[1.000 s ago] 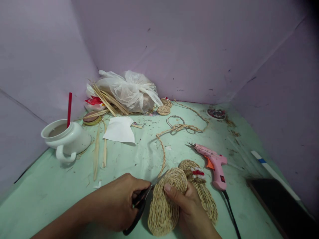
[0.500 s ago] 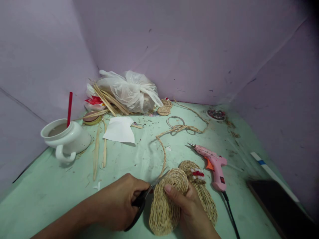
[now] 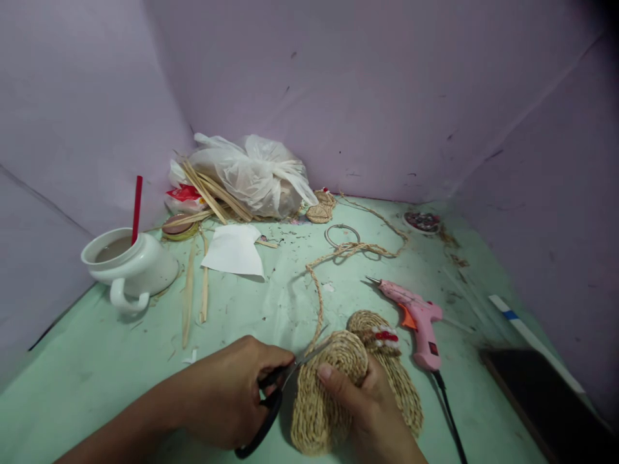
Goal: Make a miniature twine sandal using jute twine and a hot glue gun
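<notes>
My left hand (image 3: 236, 386) grips black-handled scissors (image 3: 265, 422), their blades slightly apart at the edge of a braided straw sole (image 3: 316, 412). From that edge a braided straw cord (image 3: 318, 303) runs away across the table; the blades lie beside where it leaves the sole, and whether they touch it I cannot tell. My right hand (image 3: 370, 409) holds the sole, thumb on top and fingers hidden beneath. Behind that hand lies a finished-looking straw slipper (image 3: 387, 361) with a strap of red and white beads.
A pink glue gun (image 3: 418, 319) lies right, its black cable running toward me. A dark flat device (image 3: 536, 399) is at far right. On the left stand a white pot (image 3: 149, 264) with a red stick and white paper (image 3: 235, 251). A plastic bag (image 3: 256, 177) sits at the back.
The scissor handles have spread apart a little, and the blades have opened by the cord. The sole has shifted slightly in my right hand's hold. The view has moved a touch.
</notes>
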{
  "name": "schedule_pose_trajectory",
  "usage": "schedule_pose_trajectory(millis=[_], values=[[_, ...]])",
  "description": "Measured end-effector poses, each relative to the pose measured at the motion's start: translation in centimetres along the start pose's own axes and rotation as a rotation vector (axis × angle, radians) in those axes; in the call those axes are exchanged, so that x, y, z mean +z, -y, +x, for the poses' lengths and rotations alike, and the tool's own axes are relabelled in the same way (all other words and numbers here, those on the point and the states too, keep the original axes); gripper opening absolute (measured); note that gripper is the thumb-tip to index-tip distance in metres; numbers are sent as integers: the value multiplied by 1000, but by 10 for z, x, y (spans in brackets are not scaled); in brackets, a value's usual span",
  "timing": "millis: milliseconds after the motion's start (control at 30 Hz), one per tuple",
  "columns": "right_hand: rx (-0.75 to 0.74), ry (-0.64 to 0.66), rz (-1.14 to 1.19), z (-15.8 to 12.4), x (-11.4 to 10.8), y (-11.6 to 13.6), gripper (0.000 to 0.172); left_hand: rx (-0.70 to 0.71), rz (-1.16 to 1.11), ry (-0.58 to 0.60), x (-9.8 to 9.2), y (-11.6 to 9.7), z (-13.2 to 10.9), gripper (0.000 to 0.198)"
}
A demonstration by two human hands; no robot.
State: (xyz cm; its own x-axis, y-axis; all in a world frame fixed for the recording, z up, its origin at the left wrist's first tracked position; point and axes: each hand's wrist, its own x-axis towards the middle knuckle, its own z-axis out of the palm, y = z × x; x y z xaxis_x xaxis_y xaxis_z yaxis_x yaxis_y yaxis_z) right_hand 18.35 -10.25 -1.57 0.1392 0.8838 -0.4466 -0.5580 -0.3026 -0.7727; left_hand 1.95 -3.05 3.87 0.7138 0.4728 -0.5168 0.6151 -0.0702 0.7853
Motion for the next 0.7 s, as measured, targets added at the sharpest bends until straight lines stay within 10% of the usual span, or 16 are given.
schedule_pose_trajectory(millis=[700], values=[[-13, 16, 34, 1, 0, 7, 27, -94, -195, -26, -2, -1, 3, 17]])
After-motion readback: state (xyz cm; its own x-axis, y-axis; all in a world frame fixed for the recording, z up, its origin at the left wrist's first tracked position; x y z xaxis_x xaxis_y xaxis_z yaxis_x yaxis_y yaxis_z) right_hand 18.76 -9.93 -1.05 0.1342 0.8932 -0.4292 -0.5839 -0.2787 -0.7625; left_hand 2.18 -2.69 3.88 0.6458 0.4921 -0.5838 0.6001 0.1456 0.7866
